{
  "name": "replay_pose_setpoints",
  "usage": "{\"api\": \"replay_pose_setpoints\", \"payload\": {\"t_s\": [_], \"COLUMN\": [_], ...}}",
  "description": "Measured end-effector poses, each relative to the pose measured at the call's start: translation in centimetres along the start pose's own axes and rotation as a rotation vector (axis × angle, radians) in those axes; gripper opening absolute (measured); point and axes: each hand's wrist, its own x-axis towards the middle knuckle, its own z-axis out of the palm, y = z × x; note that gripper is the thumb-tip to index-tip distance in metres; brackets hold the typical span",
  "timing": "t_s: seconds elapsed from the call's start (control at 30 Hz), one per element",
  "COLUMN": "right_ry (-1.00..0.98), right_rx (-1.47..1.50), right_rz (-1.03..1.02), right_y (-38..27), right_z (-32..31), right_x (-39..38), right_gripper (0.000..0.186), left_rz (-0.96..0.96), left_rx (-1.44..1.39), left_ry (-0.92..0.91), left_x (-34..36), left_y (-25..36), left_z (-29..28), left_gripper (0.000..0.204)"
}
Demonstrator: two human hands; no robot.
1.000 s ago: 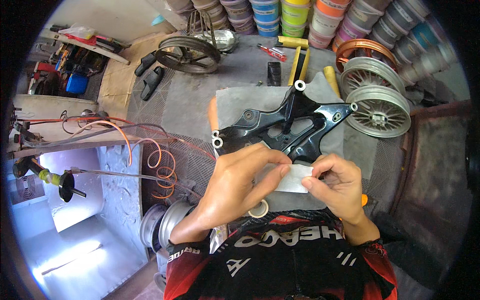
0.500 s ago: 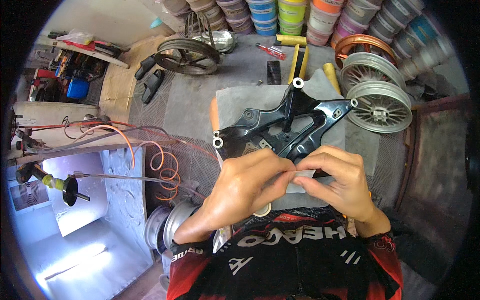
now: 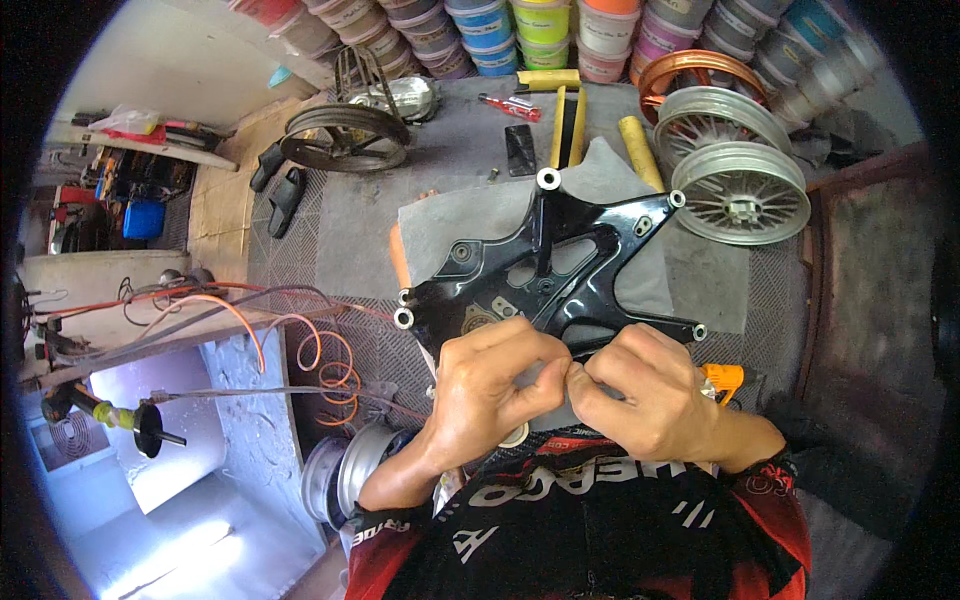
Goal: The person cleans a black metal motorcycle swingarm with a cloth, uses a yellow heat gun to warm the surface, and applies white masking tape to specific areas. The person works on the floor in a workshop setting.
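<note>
My left hand (image 3: 495,390) and my right hand (image 3: 640,390) meet at pinched fingertips just below a glossy black metal frame (image 3: 548,225). Whatever they hold is hidden by the fingers. The frame has silver bushings at its ends and lies on a grey sheet (image 3: 430,225). Behind my hands a metal plate (image 3: 485,318) shows through the frame. A tape roll (image 3: 515,436) is partly covered below my hands, and an orange tool (image 3: 722,380) lies right of my right hand.
Stacked wheel rims (image 3: 735,200) are at right, a dark wheel assembly (image 3: 345,140) at back left. Behind are yellow rolls (image 3: 638,150), a phone (image 3: 520,150) and paint buckets (image 3: 540,30). Coiled hoses (image 3: 310,345), a bench (image 3: 100,280) and more rims (image 3: 362,462) are at left.
The pale rectangular piece between my fingertips has gone out of sight. My right hand has rolled over, knuckles up, and closed tighter; both hands sit lower. The view has shifted slightly.
</note>
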Motion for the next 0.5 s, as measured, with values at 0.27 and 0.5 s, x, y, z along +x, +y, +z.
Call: {"api": "replay_pose_setpoints", "payload": {"t_s": [0.27,0.5], "right_ry": [0.18,0.41], "right_rx": [0.024,0.574], "right_rz": [-0.115,0.244], "right_y": [1.9,2.5], "right_z": [-0.4,-1.6], "right_x": [-1.3,-4.5], "right_gripper": [0.024,0.02], "left_rz": [-0.144,-0.246], "left_rx": [-0.291,-0.934], "left_ry": [-0.08,0.399], "left_x": [1.1,1.4], "left_y": [-1.0,-2.6], "left_z": [-0.2,1.1], "left_gripper": [0.013,0.025]}}
